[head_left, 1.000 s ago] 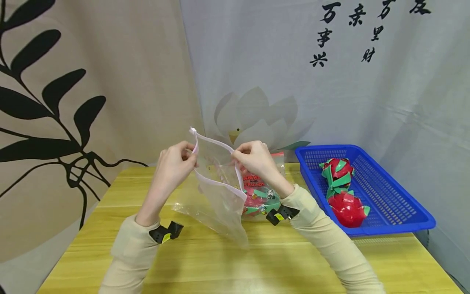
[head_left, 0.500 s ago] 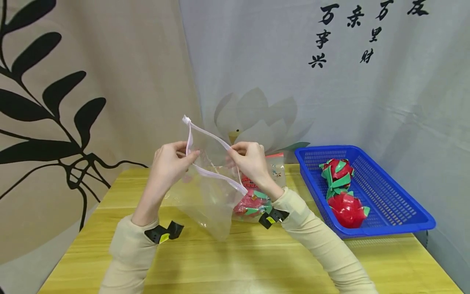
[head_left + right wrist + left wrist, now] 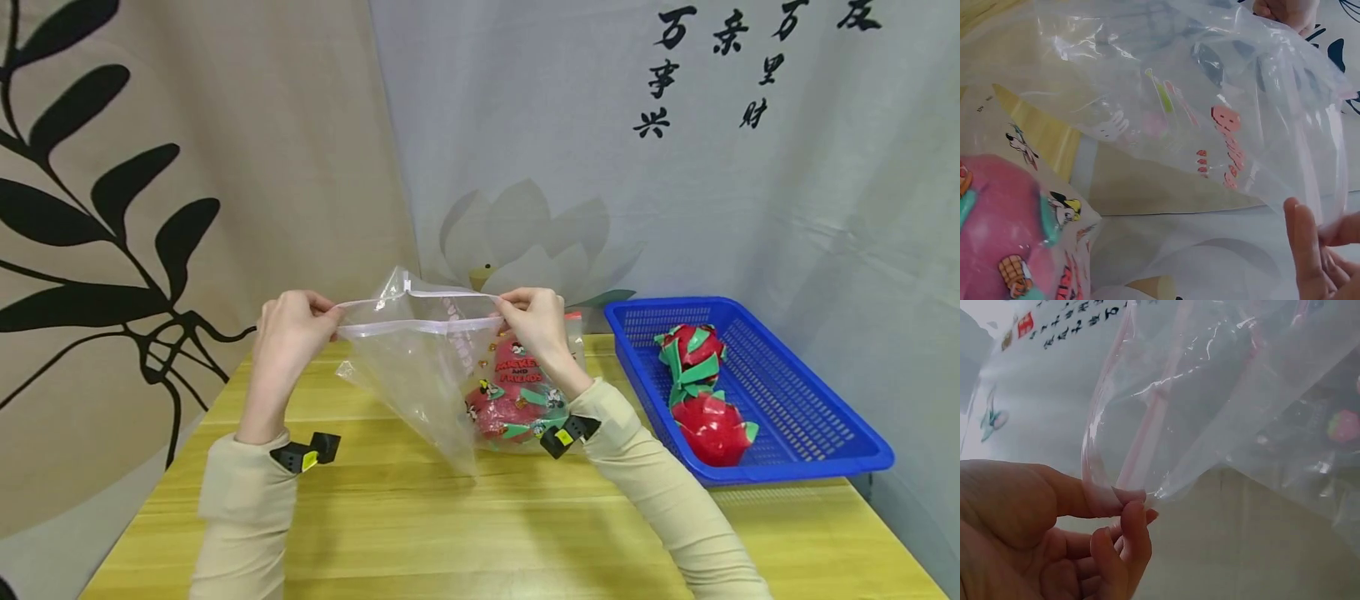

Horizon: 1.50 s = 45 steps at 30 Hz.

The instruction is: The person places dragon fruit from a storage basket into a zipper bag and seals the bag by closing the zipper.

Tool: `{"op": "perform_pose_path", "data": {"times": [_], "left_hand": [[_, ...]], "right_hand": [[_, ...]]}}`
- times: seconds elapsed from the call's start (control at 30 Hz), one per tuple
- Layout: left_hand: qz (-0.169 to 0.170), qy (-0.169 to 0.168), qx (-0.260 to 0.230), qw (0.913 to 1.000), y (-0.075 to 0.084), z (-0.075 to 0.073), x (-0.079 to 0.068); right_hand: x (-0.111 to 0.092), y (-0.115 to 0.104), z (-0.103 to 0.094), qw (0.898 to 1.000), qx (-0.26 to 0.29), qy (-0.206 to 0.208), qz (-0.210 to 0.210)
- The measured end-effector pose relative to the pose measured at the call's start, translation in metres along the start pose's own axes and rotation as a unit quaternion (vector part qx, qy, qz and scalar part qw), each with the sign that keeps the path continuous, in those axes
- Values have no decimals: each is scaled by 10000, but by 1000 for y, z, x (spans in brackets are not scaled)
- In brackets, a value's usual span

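Both hands hold a clear zip bag point(image 3: 408, 367) above the table, its pale pink zip edges parted. My left hand point(image 3: 292, 346) pinches one end of the mouth between thumb and fingers, as the left wrist view shows at the pink strip point(image 3: 1144, 440). At the other end, my right hand point(image 3: 538, 329) pinches the rim. Small printed pictures, including a red face point(image 3: 1226, 118), show on the bag's film in the right wrist view. Behind it stands a printed cartoon bag point(image 3: 517, 387) with red and green contents, partly covered by the clear bag and right hand.
A blue plastic basket point(image 3: 813, 400) stands at the table's right with two red, green-leaved dragon fruits, one at the back point(image 3: 692, 350) and one in front point(image 3: 716, 429). The wooden table point(image 3: 420, 533) runs back to a printed cloth backdrop point(image 3: 525, 125).
My left hand has shifted left, and the bag's mouth is now stretched sideways between both hands, its rim more level. The right hand has stayed near its place. The basket looks unchanged.
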<state>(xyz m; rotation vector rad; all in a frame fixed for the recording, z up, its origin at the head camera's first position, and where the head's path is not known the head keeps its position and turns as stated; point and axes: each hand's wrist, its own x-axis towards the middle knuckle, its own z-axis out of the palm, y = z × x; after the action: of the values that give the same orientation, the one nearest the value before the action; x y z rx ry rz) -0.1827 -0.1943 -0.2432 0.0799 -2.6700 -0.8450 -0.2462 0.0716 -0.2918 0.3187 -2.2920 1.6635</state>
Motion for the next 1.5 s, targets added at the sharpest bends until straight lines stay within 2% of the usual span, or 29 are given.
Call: {"op": "perform_pose_path", "data": {"times": [0.07,0.2,0.27,0.5,0.67,0.8,0.93,1.1,1.2,1.27,1.33,1.43,1.5], "left_hand": [[-3,-165,-82,9998,-2,1,2],[41,-775,-345,9964,-1,1,4],[52,-951,-509,9942,1,1,6],[139,-461,-834,9954,17,9,13],[96,-887,-949,9915,20,14,11],[55,-943,-729,9929,19,21,7],[-50,-1000,-746,9922,19,27,7],[20,-1468,-1310,9805,18,27,8],[0,-1578,-1206,9801,19,26,7],[-27,-1426,-915,9855,19,26,5],[5,-1111,-710,9913,19,27,5],[231,-468,-823,9952,19,30,7],[440,-19,-904,9949,20,32,9]], "right_hand": [[0,2,0,9999,62,-65,118],[-3,4,2,9985,337,-247,365],[-5,4,3,9976,431,-346,428],[-14,2,9,9934,776,-668,508],[-19,7,13,9939,844,-455,552],[-21,12,14,9968,691,-119,391],[-24,14,16,9981,513,1,332],[-24,13,17,9971,668,68,345],[-22,13,18,9958,836,120,347],[-21,13,17,9953,899,143,343],[-20,14,16,9945,971,167,348],[-20,15,14,9940,1023,143,362],[-19,15,13,9940,1025,81,368]]}}
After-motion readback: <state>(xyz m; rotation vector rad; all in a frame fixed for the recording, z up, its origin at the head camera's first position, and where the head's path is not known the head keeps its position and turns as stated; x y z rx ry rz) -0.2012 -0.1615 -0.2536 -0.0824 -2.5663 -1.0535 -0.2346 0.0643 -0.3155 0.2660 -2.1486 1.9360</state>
